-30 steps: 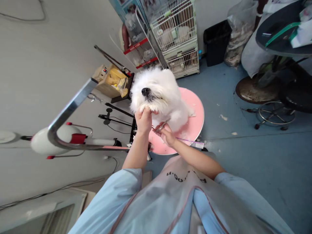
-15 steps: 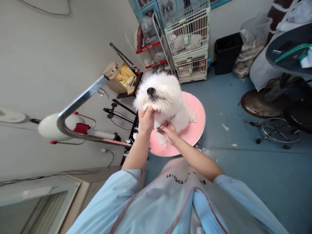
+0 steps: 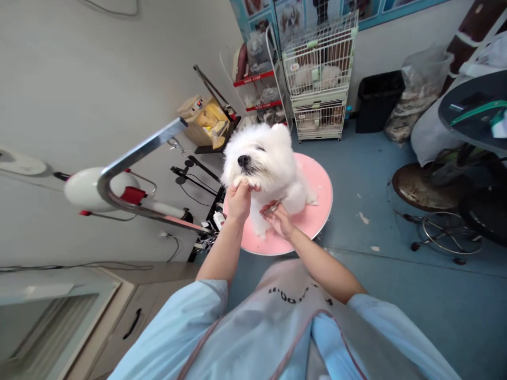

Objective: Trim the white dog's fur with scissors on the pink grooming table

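A white wire cage point(image 3: 320, 74) is standing against the far wall, stacked in two tiers, with something pale lying inside the upper one; a black bin point(image 3: 378, 100) is sitting just beside it on the blue floor point(image 3: 415, 295), and a bulging clear plastic bag point(image 3: 415, 89) is leaning next to the bin; a bent metal arm point(image 3: 134, 158) is reaching across the left, with a white dryer point(image 3: 93, 187) hanging behind it; a wheeled stool base point(image 3: 447, 237) is resting at the floor's right edge; a tan box point(image 3: 204, 124) is sitting by the left wall.
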### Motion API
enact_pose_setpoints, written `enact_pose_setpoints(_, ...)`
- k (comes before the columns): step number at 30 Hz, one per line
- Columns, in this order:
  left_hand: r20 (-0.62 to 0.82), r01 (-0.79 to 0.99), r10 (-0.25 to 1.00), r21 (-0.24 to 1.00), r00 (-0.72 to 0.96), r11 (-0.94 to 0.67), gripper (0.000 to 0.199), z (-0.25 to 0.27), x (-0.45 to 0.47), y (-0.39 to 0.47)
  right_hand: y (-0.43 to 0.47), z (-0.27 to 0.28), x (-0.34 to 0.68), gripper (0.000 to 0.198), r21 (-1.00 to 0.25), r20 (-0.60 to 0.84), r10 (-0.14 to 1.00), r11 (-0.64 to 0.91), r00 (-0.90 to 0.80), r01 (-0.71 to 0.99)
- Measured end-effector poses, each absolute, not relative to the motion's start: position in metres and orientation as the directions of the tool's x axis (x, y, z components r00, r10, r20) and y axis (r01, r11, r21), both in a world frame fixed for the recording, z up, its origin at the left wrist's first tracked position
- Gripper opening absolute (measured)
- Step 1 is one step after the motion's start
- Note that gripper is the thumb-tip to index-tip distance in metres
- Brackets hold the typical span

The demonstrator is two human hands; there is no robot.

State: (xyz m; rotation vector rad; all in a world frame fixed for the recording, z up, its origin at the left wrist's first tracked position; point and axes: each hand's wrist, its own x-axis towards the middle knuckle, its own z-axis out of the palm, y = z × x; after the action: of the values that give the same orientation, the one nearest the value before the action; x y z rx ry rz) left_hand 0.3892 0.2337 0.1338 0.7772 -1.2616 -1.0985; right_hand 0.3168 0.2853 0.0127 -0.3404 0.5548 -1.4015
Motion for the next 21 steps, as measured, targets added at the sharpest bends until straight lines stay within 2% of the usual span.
enact_pose_setpoints(6,0.356,0.25,-0.934,0.906,-0.01,0.342,0.038,0.132,0.393,0.234,0.288,0.013,0.32,0.048,-0.579,-0.185,-0.979,0.176,0.082,0.796)
enact_pose_setpoints(10,0.339,0.224,-0.939,0.913,0.053,0.342,0.036,0.13,0.398,0.233,0.292,0.015,0.321,0.047,-0.584,-0.113,-0.991,0.126,0.073,0.802)
enact_pose_setpoints(14,0.384,0.172,-0.923,0.911,-0.028,0.374,0.036,0.123,0.4,0.235,0.29,0.013,0.322,0.049,-0.661,-0.144,-0.989,0.115,0.025,0.741)
enact_pose_setpoints(16,0.398,0.138,-0.914,0.913,-0.083,0.385,0.036,0.118,0.4,0.236,0.293,0.008,0.322,0.05,-0.65,-0.167,-0.985,0.139,0.039,0.747)
enact_pose_setpoints(21,0.436,0.108,-0.893,0.899,-0.115,0.425,0.035,0.11,0.398,0.237,0.291,0.005,0.314,0.049,-0.622,-0.074,-0.991,0.133,0.111,0.771)
